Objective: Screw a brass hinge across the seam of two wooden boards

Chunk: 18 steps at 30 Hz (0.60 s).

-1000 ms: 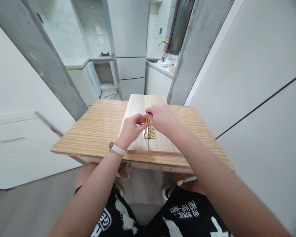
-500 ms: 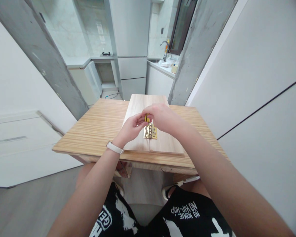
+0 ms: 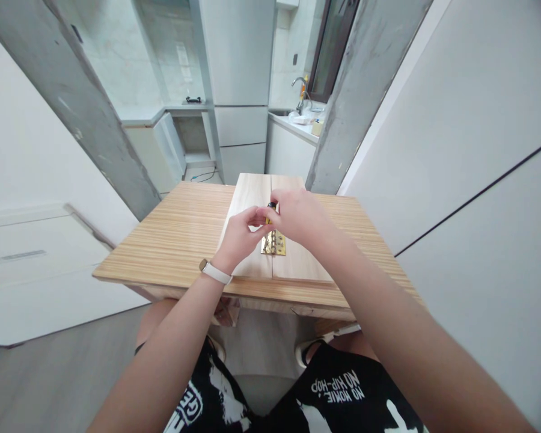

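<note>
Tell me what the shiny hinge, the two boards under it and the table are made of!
The hinge looks like metal, maybe brass or brass-coated: it is gold-coloured with bright glints. The two boards look like plain wood, pale and dull, with faint grain. The table looks like smooth wood with brown grain stripes, though it could be a printed wood-look top.

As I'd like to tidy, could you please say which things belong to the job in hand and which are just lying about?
Job: yellow-and-black tool, golden hinge, two wooden boards.
Lying about: orange bottle, white plastic.
</note>
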{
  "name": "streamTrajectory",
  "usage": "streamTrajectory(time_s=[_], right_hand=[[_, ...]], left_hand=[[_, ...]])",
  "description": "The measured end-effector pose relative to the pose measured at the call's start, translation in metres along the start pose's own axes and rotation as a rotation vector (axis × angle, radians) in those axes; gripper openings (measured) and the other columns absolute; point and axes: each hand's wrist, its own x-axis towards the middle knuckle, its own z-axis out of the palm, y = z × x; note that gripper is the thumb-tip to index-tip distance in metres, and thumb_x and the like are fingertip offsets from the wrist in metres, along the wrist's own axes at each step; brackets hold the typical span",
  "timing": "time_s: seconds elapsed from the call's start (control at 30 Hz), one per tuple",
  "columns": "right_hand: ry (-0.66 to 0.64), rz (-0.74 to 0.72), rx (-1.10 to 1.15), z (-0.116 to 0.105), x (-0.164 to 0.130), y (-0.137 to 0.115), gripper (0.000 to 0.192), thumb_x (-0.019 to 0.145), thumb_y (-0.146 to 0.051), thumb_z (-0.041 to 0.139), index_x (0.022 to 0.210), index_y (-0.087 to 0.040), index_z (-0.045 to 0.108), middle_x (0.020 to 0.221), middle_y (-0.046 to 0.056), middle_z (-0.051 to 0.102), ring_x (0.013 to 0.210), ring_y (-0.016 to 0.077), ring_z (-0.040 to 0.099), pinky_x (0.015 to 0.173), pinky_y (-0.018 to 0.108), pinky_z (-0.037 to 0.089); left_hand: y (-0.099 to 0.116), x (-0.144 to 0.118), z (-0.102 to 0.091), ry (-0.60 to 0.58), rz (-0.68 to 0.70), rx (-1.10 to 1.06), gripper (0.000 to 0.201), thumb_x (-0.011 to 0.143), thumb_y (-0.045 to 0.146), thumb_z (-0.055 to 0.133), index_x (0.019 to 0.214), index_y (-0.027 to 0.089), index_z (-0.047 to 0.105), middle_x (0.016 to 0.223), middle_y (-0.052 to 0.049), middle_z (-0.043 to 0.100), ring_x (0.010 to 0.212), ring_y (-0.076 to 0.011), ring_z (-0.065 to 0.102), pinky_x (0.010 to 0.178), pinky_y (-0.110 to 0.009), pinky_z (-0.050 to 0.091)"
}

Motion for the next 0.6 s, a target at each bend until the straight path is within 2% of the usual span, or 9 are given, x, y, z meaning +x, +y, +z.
streamTrajectory(time_s=[0.1,0.27,0.47,0.6], right_hand=[[-0.004,-0.006,-0.020,0.004,-0.001,-0.004,0.032,0.104,-0.035,0.053,0.092,-0.016,0.076,0.092,0.015,0.078,0.084,0.0257,0.066,0.072,0.035,0.041],[-0.054,-0.072,0.023,0.004,0.001,-0.005,0.029,0.102,-0.024,0.052,0.084,-0.016,0.074,0.089,0.013,0.076,0.080,0.0222,0.063,0.071,0.035,0.037],[-0.100,-0.172,0.071,0.004,0.010,0.001,0.025,0.097,-0.018,0.054,0.082,-0.017,0.073,0.084,0.010,0.073,0.080,0.0208,0.062,0.069,0.033,0.036],[-0.116,-0.227,0.098,0.000,0.010,0.004,0.023,0.091,-0.010,0.055,0.087,-0.017,0.076,0.087,0.010,0.073,0.079,0.0203,0.063,0.069,0.033,0.036]], left_hand=[[0.002,0.001,0.002,0.014,0.000,0.035,0.012,0.084,0.025,0.076,0.088,0.019,0.066,0.090,-0.002,0.073,0.083,-0.0150,0.068,0.083,-0.029,0.056],[0.001,0.004,-0.002,0.027,-0.025,0.083,0.021,0.080,0.026,0.080,0.082,0.020,0.060,0.081,0.000,0.068,0.078,-0.0151,0.066,0.075,-0.028,0.053],[0.000,0.005,-0.011,-0.131,-0.086,-0.107,0.028,0.083,0.029,0.082,0.106,0.019,0.069,0.103,-0.007,0.078,0.098,-0.0208,0.074,0.090,-0.035,0.058],[-0.004,0.004,-0.012,-0.194,-0.108,-0.207,0.034,0.087,0.033,0.080,0.116,0.018,0.071,0.114,-0.012,0.078,0.107,-0.0247,0.075,0.097,-0.040,0.059]])
